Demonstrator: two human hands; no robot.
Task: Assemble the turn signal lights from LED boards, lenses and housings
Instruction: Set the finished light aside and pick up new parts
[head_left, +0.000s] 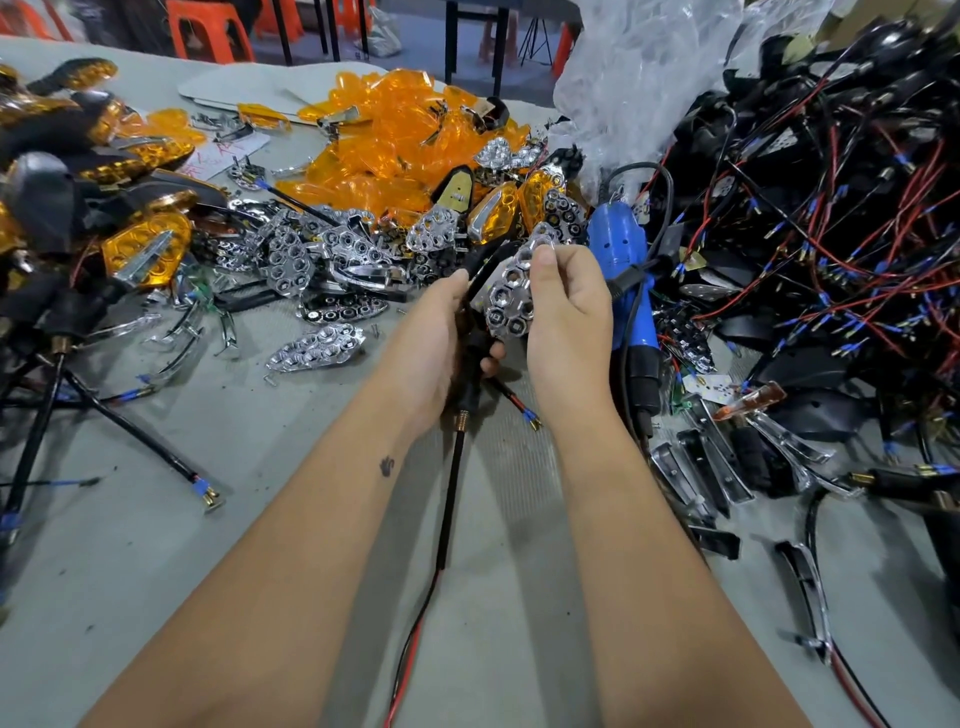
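Note:
My left hand (447, 343) grips a black turn signal housing (475, 332) by its stalk; its black cable (449, 499) with red wire hangs toward me. My right hand (566, 306) pinches a chrome honeycomb reflector (511, 293) and holds it against the housing's open face. A heap of orange lenses (395, 135) lies at the table's far middle. Loose chrome reflectors (317, 345) are scattered left of my hands. Black housings with red and blue wires (831, 234) are piled at the right.
Finished lights with orange lenses (145, 249) are stacked at the left. A blue electric screwdriver (631, 291) lies just right of my right hand. Chrome trim strips (717, 457) lie at the near right. A clear plastic bag (644, 78) rises at the back. Grey table (260, 519).

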